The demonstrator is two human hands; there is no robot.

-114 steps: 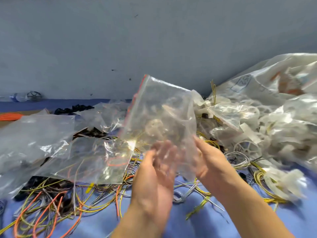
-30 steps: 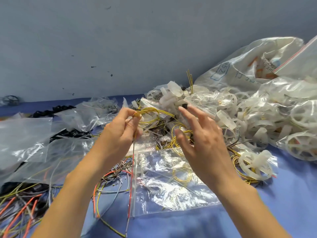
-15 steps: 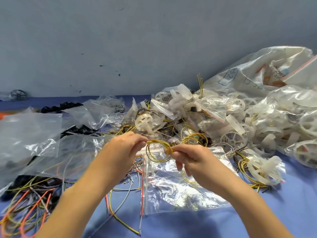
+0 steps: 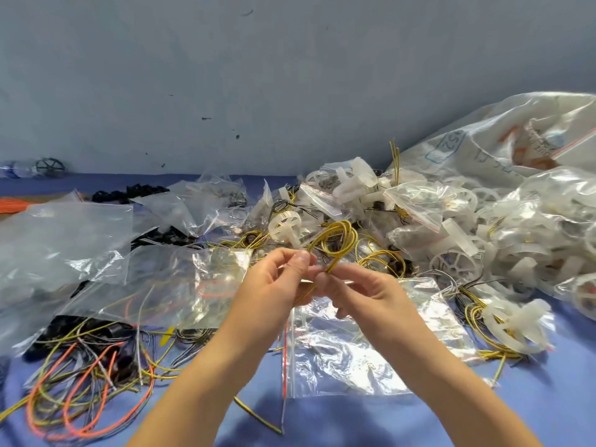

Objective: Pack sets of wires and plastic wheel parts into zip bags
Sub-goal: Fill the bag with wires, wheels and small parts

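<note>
Near left edge of the desk (image 4: 532,398): tangle of loose wires (image 4: 90,382), orange, yellow and grey, thin and looping. Near centre: clear crinkled zip bag (image 4: 354,356), red seal strip down its left side, lying flat, same spot as half a second ago. Above it, the left hand (image 4: 277,285) pinches the yellow wire coil (image 4: 338,240) thumb to forefinger. The right hand (image 4: 361,291) pinches the coil's tail just beside, other fingers curled. Change: the loop hung between the hands before, now it stands above the fingertips and the hands nearly touch. Behind: white spoked plastic wheel (image 4: 285,225). Far right: heap of bagged wheels (image 4: 516,221).
</note>
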